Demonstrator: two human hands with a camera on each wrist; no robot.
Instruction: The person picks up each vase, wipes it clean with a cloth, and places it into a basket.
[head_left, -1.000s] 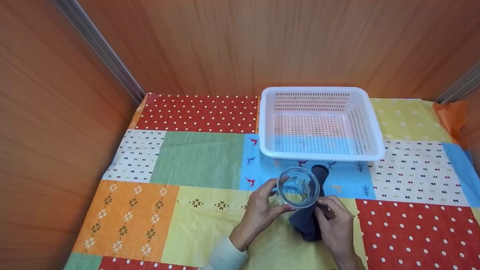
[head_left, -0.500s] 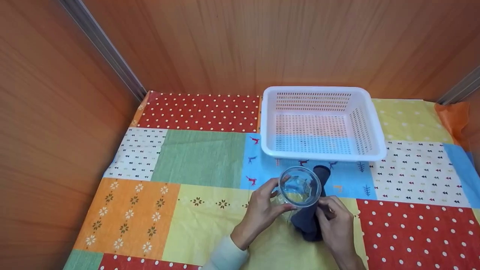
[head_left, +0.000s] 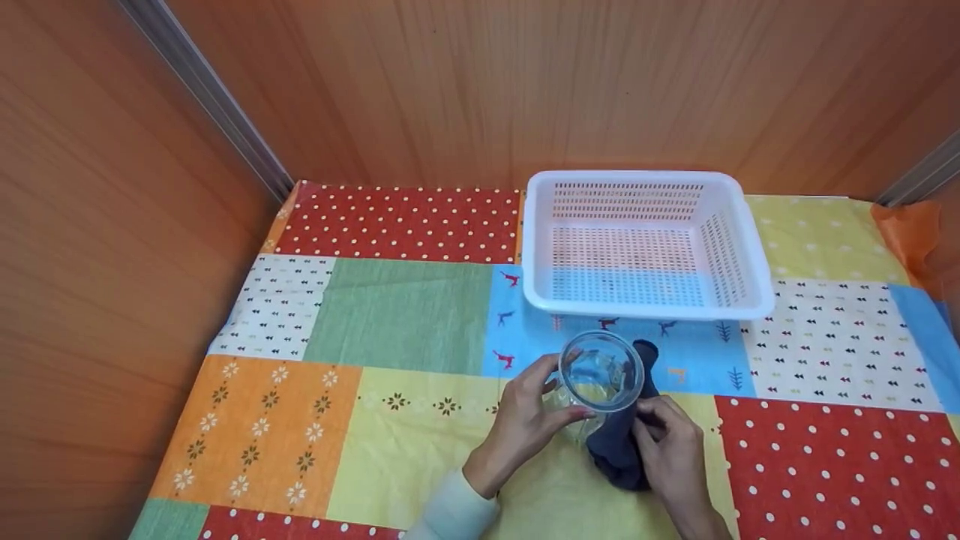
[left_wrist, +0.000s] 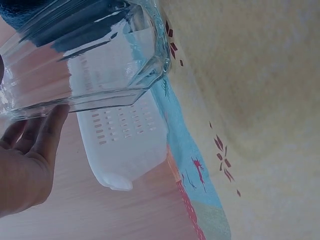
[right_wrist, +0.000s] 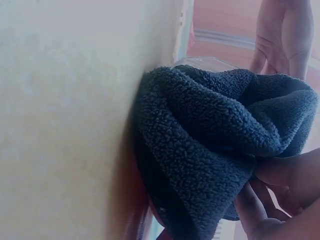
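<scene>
My left hand point(head_left: 525, 420) grips a clear glass cup point(head_left: 598, 373) by its left side, thumb and fingers around the wall. The round mouth faces up toward the head camera. Against the cup's right side lies a dark grey towel point(head_left: 619, 454), pinched by my right hand point(head_left: 673, 442). In the left wrist view the cup point(left_wrist: 100, 70) shows ribbed, see-through walls, with the towel dark behind it. The right wrist view shows the towel's point(right_wrist: 200, 130) fluffy folds close to the table; it hides most of the cup there.
A white perforated plastic basket point(head_left: 649, 307) stands just beyond the hands, with nothing in it. A patchwork tablecloth point(head_left: 409, 315) covers the table. Wood-grain panels point(head_left: 480, 90) rise at the back and sides.
The towel has slid a little toward me along the cup's right side, its far end now lower in the view. My left hand keeps its hold on the cup.
</scene>
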